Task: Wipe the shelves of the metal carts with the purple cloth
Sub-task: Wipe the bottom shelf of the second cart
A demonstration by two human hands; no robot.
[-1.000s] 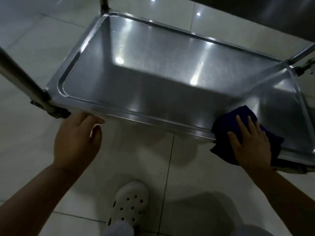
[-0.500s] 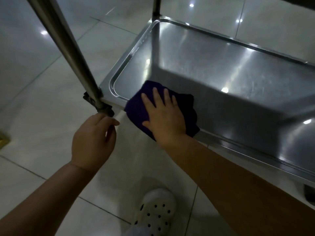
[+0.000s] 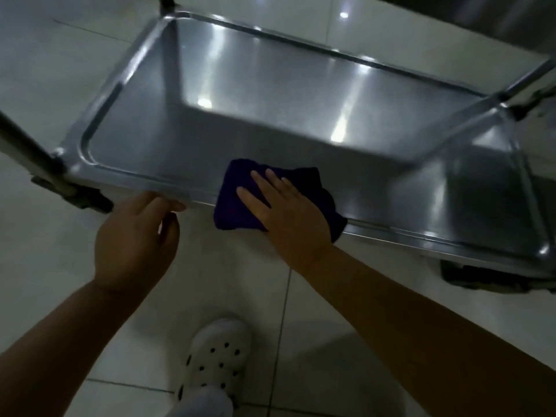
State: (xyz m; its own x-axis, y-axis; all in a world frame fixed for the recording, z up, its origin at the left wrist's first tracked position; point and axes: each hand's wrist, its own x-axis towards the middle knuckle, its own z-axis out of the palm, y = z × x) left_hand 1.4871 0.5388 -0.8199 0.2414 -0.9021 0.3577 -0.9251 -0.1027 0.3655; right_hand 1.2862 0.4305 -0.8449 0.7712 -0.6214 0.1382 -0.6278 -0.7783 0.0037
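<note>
The bottom shelf [image 3: 301, 94] of a stainless steel cart fills the upper part of the view, a shallow tray with a raised rim. The purple cloth [image 3: 237, 206] lies folded over the shelf's near rim, about the middle of its length. My right hand [image 3: 285, 209] presses flat on the cloth, fingers spread and pointing away from me. My left hand [image 3: 135, 233] hovers just in front of the rim to the left of the cloth, fingers loosely curled, fingertips at the rim's edge, holding nothing.
Cart posts rise at the near left corner [image 3: 27, 155], far left corner [image 3: 165, 1] and far right [image 3: 529, 76]. A caster [image 3: 481, 275] sits under the near right corner. My white perforated shoe [image 3: 216, 356] stands on the pale tiled floor [image 3: 60, 70].
My right hand swept the cloth along the near rim from the right end to the left corner, then back to the middle. My left hand stayed by the near rim.
</note>
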